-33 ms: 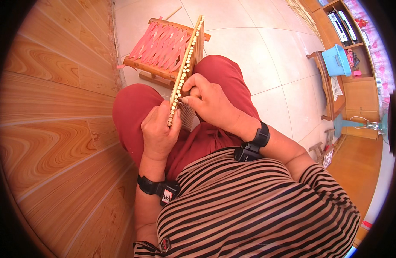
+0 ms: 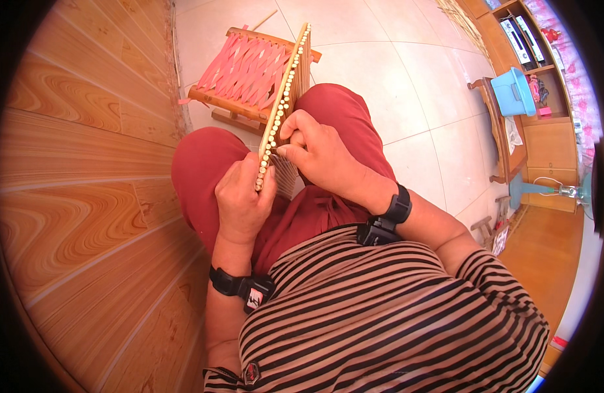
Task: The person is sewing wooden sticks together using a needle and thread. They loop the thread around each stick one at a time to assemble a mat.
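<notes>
A flat panel of thin pale stalks (image 2: 290, 82) stands on edge between my knees, its round cut ends in a row facing up. My left hand (image 2: 242, 196) is closed around the panel's near end, thumb on the right face. On the right face, just beyond that thumb, my right hand (image 2: 318, 154) has its index finger curled and its thumb tip near the stalk ends. A small dark bit shows by the right thumb; whatever those fingers pinch is too small to make out. The panel's lower part is hidden by my hands and legs.
Beyond my left knee stands a wooden stool (image 2: 213, 96) with a woven pink strap seat (image 2: 243, 72), close against the panel. A wood-patterned wall (image 2: 86, 157) runs along my left. To the right, a light blue basin (image 2: 513, 92) sits on a wooden stand (image 2: 490, 108) by a cabinet (image 2: 551, 150).
</notes>
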Demonstrator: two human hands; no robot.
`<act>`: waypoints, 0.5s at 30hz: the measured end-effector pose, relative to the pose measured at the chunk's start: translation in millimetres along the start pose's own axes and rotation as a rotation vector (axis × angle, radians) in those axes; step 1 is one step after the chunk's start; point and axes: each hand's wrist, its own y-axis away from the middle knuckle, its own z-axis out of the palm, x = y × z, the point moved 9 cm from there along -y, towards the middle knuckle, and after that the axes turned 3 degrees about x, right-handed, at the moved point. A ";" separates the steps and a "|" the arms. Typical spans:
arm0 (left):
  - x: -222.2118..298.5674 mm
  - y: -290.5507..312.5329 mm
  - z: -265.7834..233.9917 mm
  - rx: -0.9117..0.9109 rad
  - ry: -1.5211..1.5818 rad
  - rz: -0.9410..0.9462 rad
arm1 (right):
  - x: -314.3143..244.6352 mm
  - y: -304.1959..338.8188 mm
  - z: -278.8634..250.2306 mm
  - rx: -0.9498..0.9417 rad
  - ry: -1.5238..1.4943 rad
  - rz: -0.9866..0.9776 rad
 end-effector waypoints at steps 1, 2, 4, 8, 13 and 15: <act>-0.7 0.2 0.2 0.001 0.000 -0.001 | -1.2 -1.6 -2.1 0.017 0.051 -0.001; -0.6 0.3 0.2 0.003 -0.010 0.012 | -0.8 -2.3 -1.3 0.017 0.052 -0.001; -1.2 1.6 0.1 0.005 -0.020 0.027 | -0.4 -3.3 2.9 0.007 0.049 -0.021; -2.8 3.0 -1.2 0.006 -0.023 0.012 | -7.0 -2.9 3.0 0.023 0.118 -0.071; -3.0 4.7 -2.8 0.016 -0.022 0.009 | -6.5 -2.6 10.4 -0.023 0.129 -0.065; -5.9 7.8 -1.7 0.016 -0.030 0.027 | -10.2 -3.4 19.7 0.002 0.101 -0.120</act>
